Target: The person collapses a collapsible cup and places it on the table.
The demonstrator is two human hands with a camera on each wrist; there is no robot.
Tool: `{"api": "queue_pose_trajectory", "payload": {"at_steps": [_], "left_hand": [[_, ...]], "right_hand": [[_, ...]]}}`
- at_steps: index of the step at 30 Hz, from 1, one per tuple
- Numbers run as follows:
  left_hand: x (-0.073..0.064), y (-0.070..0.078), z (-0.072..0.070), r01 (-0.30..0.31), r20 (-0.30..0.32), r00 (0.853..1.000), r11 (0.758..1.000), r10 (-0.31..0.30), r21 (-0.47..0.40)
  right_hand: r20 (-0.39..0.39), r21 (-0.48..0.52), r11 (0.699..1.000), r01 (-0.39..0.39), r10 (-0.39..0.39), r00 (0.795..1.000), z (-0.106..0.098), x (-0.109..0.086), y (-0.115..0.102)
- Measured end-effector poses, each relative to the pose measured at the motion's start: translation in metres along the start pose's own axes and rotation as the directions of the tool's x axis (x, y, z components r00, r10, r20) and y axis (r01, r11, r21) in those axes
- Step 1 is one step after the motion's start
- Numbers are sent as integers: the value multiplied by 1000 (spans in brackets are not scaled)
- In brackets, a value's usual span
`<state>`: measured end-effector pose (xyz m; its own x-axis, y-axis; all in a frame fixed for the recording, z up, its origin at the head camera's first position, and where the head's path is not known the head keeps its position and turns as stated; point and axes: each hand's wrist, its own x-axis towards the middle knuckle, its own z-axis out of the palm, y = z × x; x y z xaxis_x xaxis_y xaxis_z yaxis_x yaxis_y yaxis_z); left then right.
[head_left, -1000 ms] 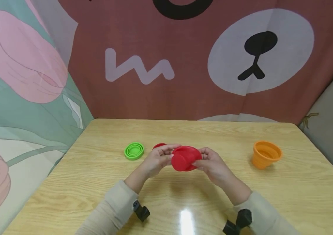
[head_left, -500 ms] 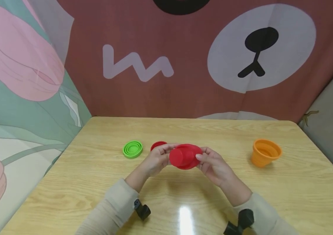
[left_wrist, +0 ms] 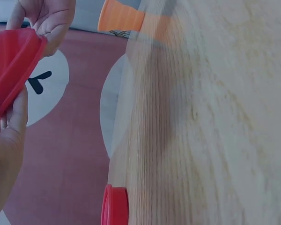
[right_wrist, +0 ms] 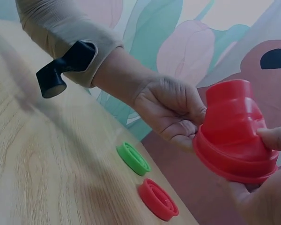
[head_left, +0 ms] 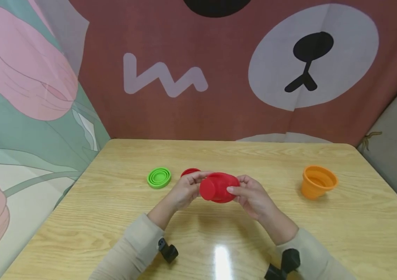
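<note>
Between my two hands, raised above the table, is a red collapsible cup (head_left: 219, 188), tipped so its base faces me and its rim points away. My left hand (head_left: 185, 191) grips the rim on the left side. My right hand (head_left: 256, 198) pinches the right side, its thumb pressed against the cup wall. In the right wrist view the wall of the red cup (right_wrist: 234, 126) is partly extended and dented unevenly near that thumb. The left wrist view shows the fingers of both hands at the cup's rim (left_wrist: 21, 72).
A flattened green collapsible cup (head_left: 159, 178) lies left of my hands. Behind my left hand is a flattened red one (head_left: 190, 171), partly hidden in the head view. An extended orange cup (head_left: 318, 182) stands upright at the right on the wooden table (head_left: 114, 217). A printed curtain hangs behind.
The red cup has turned slightly, its base swinging left and standing out further. My right thumb has shifted from the cup's lower right edge onto its wall. The other cups stay put.
</note>
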<state>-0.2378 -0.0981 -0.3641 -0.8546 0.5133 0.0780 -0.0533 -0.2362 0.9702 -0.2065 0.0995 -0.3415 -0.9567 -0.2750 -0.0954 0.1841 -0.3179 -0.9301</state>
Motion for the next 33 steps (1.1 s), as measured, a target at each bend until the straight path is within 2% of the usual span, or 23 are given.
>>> {"api": "queue_pose_trajectory", "payload": {"at_steps": [6,14,18,27,33], "left_hand": [[1,-1,1,5,3,1000,1000,-5,0],[4,2,6,34,-33,999,998,-32,52],[6,1,8,33,-15,999,998,-32,56],[5,1,10,77,-26,997,995,-76,59],[5,2,11,86,-25,996,995,-84,50]], "right_hand": [[-41,-43,999,22,-24,999,0,4,3],[-120,-85,996,36,-47,992,2,7,5],[-142,-123,991,55,-72,987,0,7,8],[-142,-285,955,86,-130,981,-3,7,11],[-135,-304,945,125,-172,976,-3,7,11]]}}
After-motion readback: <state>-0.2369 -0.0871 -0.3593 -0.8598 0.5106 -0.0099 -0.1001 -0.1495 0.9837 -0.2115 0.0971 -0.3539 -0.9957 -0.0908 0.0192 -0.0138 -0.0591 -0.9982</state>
